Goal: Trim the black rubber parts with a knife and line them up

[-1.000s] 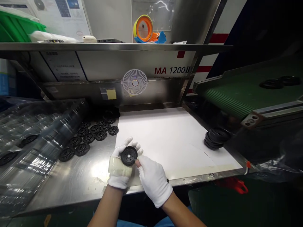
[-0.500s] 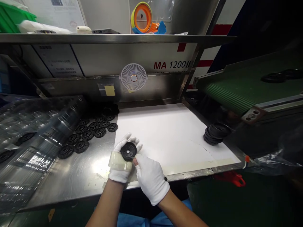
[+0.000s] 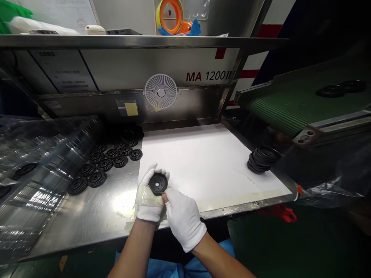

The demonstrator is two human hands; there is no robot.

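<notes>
My left hand (image 3: 149,197), in a white glove with clear yellowish tape round the palm, holds a black round plastic wheel (image 3: 158,183) with a small centre hole, its face turned up. My right hand (image 3: 184,216), gloved with a bare thumb tip, is closed, and its thumb presses at the wheel's lower right rim. A small dark end shows at the heel of the right hand; what the curled fingers hold is hidden. Both hands are over the front edge of the white sheet (image 3: 185,162). To the left, several similar black wheels (image 3: 104,165) lie in stacks on the metal table.
Clear plastic trays (image 3: 52,185) fill the left side. A pile of black wheels (image 3: 261,160) stands at the sheet's right edge. Beyond it is a green conveyor (image 3: 284,108) carrying black parts. A fan (image 3: 161,91) hangs below the metal shelf (image 3: 145,41), which holds a tape dispenser (image 3: 171,19).
The left hand's fingers have curled closer round the wheel, and the left wrist has turned slightly. The right thumb stays at the rim. The whole view has shifted a little.
</notes>
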